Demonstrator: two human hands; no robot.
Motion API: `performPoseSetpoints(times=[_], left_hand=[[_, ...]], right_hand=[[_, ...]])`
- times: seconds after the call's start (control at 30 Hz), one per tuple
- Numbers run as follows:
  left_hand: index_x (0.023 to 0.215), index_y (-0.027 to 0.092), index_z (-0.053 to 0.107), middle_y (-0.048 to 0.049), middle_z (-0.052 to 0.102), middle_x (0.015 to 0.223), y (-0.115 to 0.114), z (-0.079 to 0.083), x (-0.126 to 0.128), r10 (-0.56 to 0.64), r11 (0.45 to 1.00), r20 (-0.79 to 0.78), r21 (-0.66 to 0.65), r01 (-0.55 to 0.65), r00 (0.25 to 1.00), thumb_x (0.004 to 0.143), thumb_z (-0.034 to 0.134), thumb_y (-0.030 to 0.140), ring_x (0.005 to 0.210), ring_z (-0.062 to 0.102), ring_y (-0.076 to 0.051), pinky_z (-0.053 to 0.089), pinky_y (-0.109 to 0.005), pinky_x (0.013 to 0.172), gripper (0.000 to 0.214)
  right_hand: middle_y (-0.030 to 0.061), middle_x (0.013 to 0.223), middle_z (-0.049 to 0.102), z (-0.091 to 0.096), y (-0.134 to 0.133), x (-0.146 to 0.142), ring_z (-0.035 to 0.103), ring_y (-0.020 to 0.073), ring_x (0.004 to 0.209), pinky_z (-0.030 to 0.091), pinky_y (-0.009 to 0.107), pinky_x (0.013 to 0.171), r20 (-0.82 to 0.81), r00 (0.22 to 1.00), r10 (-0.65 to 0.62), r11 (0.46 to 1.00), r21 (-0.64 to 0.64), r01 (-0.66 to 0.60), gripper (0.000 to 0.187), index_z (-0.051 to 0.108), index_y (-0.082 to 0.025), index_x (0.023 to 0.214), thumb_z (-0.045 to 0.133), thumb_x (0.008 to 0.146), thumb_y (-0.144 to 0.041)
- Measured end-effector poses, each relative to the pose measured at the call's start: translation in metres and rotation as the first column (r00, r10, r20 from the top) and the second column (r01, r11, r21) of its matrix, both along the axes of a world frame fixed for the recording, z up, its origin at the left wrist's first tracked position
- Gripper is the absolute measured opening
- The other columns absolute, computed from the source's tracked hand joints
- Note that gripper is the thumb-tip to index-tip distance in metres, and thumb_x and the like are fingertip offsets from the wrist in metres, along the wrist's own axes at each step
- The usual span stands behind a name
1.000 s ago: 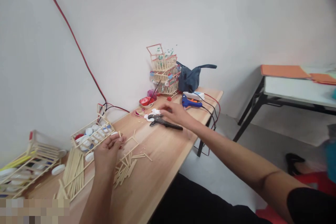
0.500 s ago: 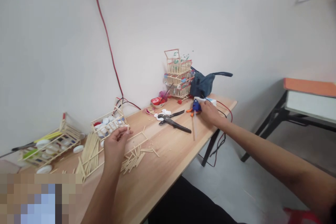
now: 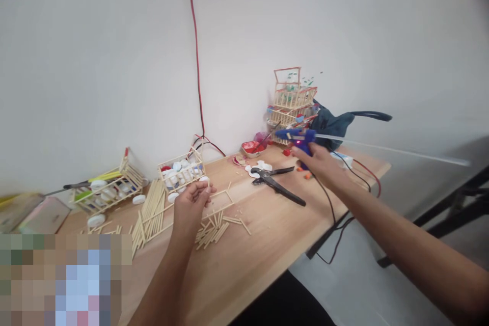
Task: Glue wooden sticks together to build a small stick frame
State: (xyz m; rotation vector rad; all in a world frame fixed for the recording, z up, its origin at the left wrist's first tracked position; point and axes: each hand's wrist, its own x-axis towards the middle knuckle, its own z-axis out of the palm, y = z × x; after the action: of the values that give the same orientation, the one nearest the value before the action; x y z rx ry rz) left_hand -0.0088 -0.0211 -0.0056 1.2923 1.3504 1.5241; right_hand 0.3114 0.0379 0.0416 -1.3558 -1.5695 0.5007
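Observation:
My right hand [image 3: 323,160] is wrapped round the handle of a blue glue gun [image 3: 304,136], lifted above the table. The gun's nozzle points left, a red light glows on its side, and a long clear glue stick [image 3: 401,151] sticks out behind it. With its fingertips together, my left hand [image 3: 191,201] pinches a short wooden stick [image 3: 208,183], mostly hidden by the fingers. Below that hand lies a flat stick frame [image 3: 229,195], partly covered by it. A heap of short cut sticks [image 3: 214,232] is just beside the frame.
Black-handled cutters [image 3: 280,191] lie mid-table. Stick baskets [image 3: 181,173] with bottle caps and a bundle of long sticks [image 3: 153,214] are on the left. At the back stand a tiered stick rack [image 3: 292,97], a red-stained dish [image 3: 252,148] and a dark bag [image 3: 330,125]. Cables hang off the right edge.
My right hand has picked the glue gun up off the table and turned its nozzle to the left. My left hand keeps its pinch. The view has swung left.

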Motion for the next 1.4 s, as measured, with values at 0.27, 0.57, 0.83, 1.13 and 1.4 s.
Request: performPoseSetpoints(times=[0.27,0.57,0.83,1.13,1.4], left_hand=[[0.083,0.016,0.067,-0.0023,0.068,0.073,0.006,-0.007,-0.024,0.209,0.978,-0.063,0.006,-0.209,0.976,0.068,0.067,0.041,0.061,0.056,-0.012,0.046,-0.024,0.059,0.030],[0.086,0.017,0.069,-0.0009,0.067,0.072,0.006,-0.010,-0.027,0.279,0.959,-0.170,0.008,-0.282,0.945,0.073,0.065,0.040,0.063,0.058,-0.014,0.046,-0.024,0.060,0.027],[0.088,0.019,0.070,0.0007,0.066,0.069,0.006,-0.015,-0.027,0.312,0.947,-0.267,0.012,-0.321,0.912,0.076,0.064,0.043,0.061,0.056,-0.013,0.043,-0.023,0.062,0.028],[0.088,0.020,0.070,0.0018,0.065,0.068,0.006,-0.017,-0.028,0.307,0.950,-0.275,0.025,-0.312,0.911,0.077,0.064,0.043,0.062,0.056,-0.013,0.043,-0.024,0.063,0.027],[0.089,0.019,0.070,0.0017,0.064,0.067,0.007,-0.017,-0.028,0.300,0.951,-0.278,0.011,-0.310,0.912,0.077,0.064,0.044,0.062,0.056,-0.013,0.042,-0.024,0.063,0.028]], right_hand=[[0.0079,0.088,0.065,-0.022,0.001,-0.138,0.055,0.0119,0.063,0.043,0.023,0.051,-0.345,0.705,0.620,0.741,-0.037,-0.671,0.042,0.060,-0.014,0.096,0.057,0.084,-0.055],[-0.0001,0.054,0.054,-0.047,0.007,-0.140,0.054,0.0149,0.056,0.040,0.024,0.052,-0.044,0.813,0.581,0.808,-0.088,-0.582,0.036,0.061,-0.018,0.076,0.051,0.088,-0.051],[-0.0014,0.052,0.052,-0.035,-0.006,-0.139,0.053,0.0130,0.053,0.040,0.023,0.053,0.032,0.808,0.588,0.802,-0.153,-0.578,0.037,0.055,-0.017,0.073,0.047,0.090,-0.049],[-0.0027,0.051,0.048,-0.032,-0.010,-0.140,0.049,0.0117,0.050,0.037,0.023,0.051,0.034,0.807,0.590,0.796,-0.188,-0.575,0.035,0.048,-0.019,0.070,0.046,0.089,-0.048],[-0.0028,0.051,0.048,-0.031,-0.012,-0.140,0.046,0.0114,0.050,0.037,0.023,0.051,0.025,0.807,0.591,0.796,-0.182,-0.577,0.035,0.047,-0.019,0.070,0.047,0.089,-0.048]])
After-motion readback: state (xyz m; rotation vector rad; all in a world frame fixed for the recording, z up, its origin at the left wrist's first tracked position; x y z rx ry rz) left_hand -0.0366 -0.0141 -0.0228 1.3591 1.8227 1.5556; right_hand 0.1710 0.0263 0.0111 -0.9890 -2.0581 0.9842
